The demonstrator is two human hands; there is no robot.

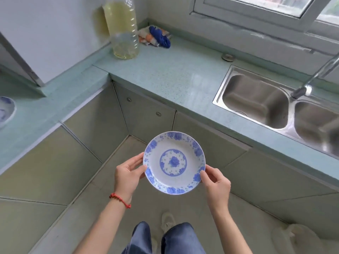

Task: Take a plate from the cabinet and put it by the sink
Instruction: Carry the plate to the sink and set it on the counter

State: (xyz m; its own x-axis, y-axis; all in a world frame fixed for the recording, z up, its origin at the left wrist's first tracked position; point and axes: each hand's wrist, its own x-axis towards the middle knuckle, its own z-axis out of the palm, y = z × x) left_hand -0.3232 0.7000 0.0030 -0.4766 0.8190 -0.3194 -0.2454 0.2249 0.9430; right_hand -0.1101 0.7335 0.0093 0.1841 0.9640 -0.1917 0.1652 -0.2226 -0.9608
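Observation:
A white plate with blue flower patterns is held level in the air above the floor, in front of the closed lower cabinet doors. My left hand grips its left rim and my right hand grips its right rim. A red bracelet sits on my left wrist. The steel double sink is set in the pale green counter at the right, well beyond the plate.
A large plastic bottle of yellowish liquid and a bundle of cloths stand in the counter's back corner. A second blue-patterned dish lies on the left counter. The faucet reaches over the sink. A small drain cap lies behind the sink.

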